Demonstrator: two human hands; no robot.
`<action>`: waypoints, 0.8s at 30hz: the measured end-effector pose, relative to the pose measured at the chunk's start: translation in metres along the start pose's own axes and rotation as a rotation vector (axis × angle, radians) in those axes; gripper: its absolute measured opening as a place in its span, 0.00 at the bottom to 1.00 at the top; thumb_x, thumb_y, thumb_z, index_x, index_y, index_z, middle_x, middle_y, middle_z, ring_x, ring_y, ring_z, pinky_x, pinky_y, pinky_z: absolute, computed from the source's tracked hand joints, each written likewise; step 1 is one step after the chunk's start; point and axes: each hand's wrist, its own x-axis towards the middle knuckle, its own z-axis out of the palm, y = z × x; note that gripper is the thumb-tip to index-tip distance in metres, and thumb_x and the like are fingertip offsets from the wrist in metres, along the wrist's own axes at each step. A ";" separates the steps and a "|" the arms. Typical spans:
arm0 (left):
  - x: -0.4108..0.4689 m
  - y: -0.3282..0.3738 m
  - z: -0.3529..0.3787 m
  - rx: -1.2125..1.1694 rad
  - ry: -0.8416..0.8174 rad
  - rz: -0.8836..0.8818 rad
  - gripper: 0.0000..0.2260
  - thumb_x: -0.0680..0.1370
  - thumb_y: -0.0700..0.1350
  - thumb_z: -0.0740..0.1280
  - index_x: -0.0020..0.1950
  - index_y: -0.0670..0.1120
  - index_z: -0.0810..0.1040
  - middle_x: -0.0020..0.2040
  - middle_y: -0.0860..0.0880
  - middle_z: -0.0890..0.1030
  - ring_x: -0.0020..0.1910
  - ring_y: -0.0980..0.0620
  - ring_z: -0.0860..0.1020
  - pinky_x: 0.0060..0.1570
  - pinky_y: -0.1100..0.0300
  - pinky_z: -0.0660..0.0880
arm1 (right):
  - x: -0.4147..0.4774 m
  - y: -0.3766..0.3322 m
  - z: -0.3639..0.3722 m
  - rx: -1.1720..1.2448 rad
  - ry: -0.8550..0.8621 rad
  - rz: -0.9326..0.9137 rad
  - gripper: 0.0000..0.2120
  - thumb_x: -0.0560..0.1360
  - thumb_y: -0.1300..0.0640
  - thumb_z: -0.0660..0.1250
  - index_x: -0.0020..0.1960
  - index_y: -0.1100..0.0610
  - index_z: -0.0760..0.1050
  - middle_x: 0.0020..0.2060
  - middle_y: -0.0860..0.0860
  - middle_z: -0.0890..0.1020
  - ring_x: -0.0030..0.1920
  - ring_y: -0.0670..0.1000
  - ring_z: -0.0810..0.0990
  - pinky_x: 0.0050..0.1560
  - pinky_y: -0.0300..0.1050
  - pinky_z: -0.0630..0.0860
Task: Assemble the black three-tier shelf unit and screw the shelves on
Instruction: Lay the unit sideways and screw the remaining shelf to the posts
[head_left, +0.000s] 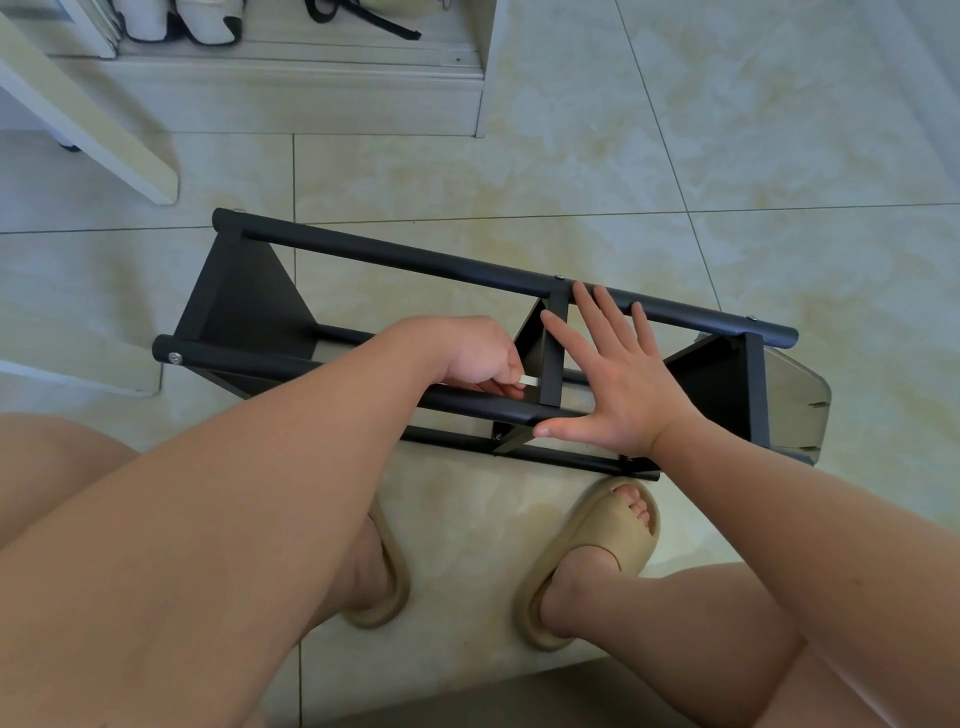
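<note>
Black shelf unit sideways, left hand w/ key.

Beige slippers on tiled floor, white cabinet w/ shoes

The shelf unit lies on its side on the floor, its long poles running from ten o'clock to four o'clock. The left hand sits at the near pole beside the middle shelf, pinching a small tool. The right hand lies flat just to its right, fingertips touching the far pole. Two slippered feet rest at six o'clock. A cabinet stands at twelve o'clock.
</note>
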 end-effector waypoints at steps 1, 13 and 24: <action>0.000 0.000 0.000 0.040 0.000 0.007 0.11 0.82 0.41 0.64 0.42 0.50 0.81 0.38 0.57 0.85 0.41 0.57 0.81 0.53 0.57 0.75 | 0.000 0.000 0.000 -0.003 -0.001 0.000 0.56 0.65 0.16 0.51 0.83 0.47 0.46 0.82 0.56 0.40 0.81 0.57 0.36 0.78 0.66 0.39; -0.014 0.015 -0.001 0.371 -0.049 0.039 0.10 0.83 0.44 0.62 0.60 0.45 0.80 0.53 0.49 0.78 0.55 0.48 0.75 0.59 0.55 0.69 | 0.000 0.000 0.000 -0.006 -0.006 0.003 0.56 0.65 0.16 0.50 0.83 0.47 0.45 0.82 0.56 0.40 0.81 0.57 0.36 0.78 0.65 0.39; -0.007 0.003 -0.016 0.205 0.059 -0.004 0.08 0.79 0.39 0.68 0.56 0.42 0.84 0.45 0.48 0.85 0.43 0.54 0.82 0.51 0.57 0.81 | 0.000 0.000 0.001 0.005 0.000 0.001 0.56 0.65 0.16 0.50 0.83 0.46 0.45 0.82 0.55 0.40 0.81 0.57 0.35 0.79 0.65 0.38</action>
